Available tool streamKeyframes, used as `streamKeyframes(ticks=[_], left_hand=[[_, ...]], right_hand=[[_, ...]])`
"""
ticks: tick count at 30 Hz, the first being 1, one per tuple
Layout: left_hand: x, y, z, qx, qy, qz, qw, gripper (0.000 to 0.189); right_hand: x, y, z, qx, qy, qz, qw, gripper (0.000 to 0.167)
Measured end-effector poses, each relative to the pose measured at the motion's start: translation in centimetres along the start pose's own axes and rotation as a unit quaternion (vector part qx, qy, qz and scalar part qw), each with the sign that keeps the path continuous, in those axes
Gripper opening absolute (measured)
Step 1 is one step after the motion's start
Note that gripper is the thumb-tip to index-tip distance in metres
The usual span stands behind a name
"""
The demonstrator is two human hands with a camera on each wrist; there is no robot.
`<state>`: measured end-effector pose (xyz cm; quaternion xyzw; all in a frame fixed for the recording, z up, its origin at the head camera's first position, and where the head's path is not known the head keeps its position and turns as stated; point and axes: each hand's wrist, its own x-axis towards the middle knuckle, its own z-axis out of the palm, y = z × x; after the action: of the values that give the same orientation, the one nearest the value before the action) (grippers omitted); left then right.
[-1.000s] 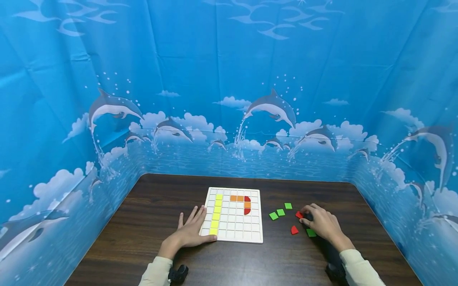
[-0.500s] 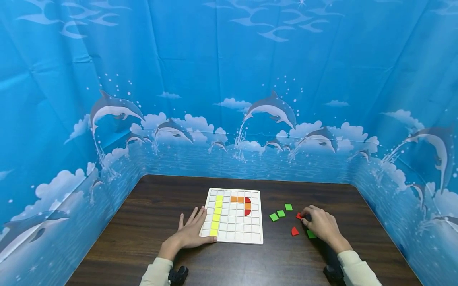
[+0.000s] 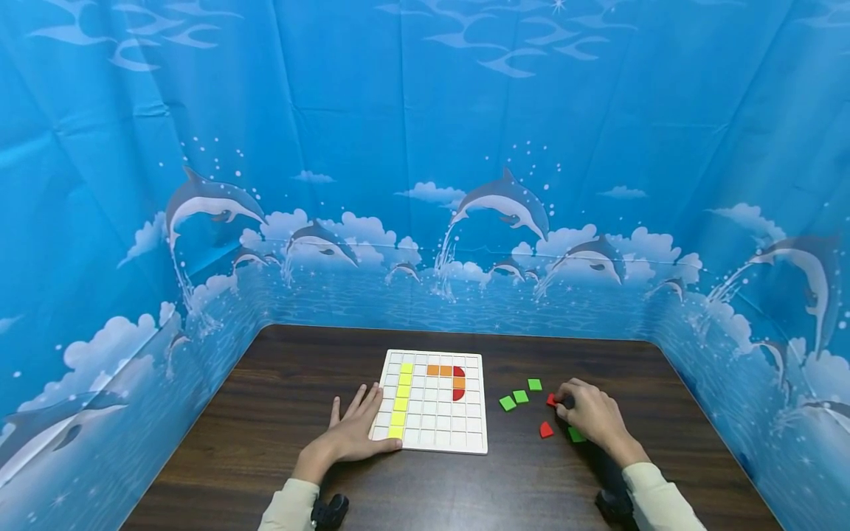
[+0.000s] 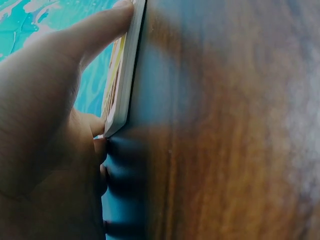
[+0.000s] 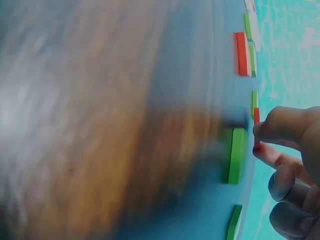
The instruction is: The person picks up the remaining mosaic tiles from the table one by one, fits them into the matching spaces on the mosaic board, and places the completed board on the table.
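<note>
My left hand (image 3: 352, 430) lies with fingers spread at the left edge of a white gridded board (image 3: 445, 435), its thumb at the front left corner; the left wrist view shows the thumb (image 4: 100, 32) along the board's rim. On the board are a column of yellow square tiles (image 3: 401, 403), orange tiles (image 3: 440, 371) and red quarter-round tiles (image 3: 459, 394). To the right, my right hand (image 3: 598, 417) pinches a red tile (image 5: 256, 115) between thumb and index finger, the other fingers curled. Another red tile (image 3: 546, 429) lies in front of it.
Several green square tiles (image 3: 521, 397) lie between board and right hand. One more green tile (image 3: 575, 434) is partly hidden under that hand. The dark wooden table (image 3: 305, 354) is enclosed by a blue dolphin-print curtain (image 3: 412, 184).
My right hand has shifted slightly left, the pinched red tile moving with it. The left hand has stayed in place on the board.
</note>
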<state>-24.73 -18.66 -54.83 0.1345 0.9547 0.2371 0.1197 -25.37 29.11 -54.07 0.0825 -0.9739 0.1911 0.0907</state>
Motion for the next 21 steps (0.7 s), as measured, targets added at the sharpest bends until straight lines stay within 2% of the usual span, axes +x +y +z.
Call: streamKeyframes(ticks=[6,12,21], left_hand=[[0.2,-0.2,0.1,0.012,0.000,-0.007,0.9999,0.123],[-0.2,0.4,-0.4,0.005,-0.005,-0.002,1.0000,0.123],[-0.2,0.3,-0.3,-0.001,-0.008,-0.005,1.0000,0.123]], right_hand=[[0.6,-1.2,0.2,0.014,0.008,-0.013,0.9998,0.011],[1.1,-3.0,0.6,0.023,0.019,-0.035,0.9989,0.009],[2.1,-5.5,1.4,0.033,0.038,-0.075,0.9959,0.011]])
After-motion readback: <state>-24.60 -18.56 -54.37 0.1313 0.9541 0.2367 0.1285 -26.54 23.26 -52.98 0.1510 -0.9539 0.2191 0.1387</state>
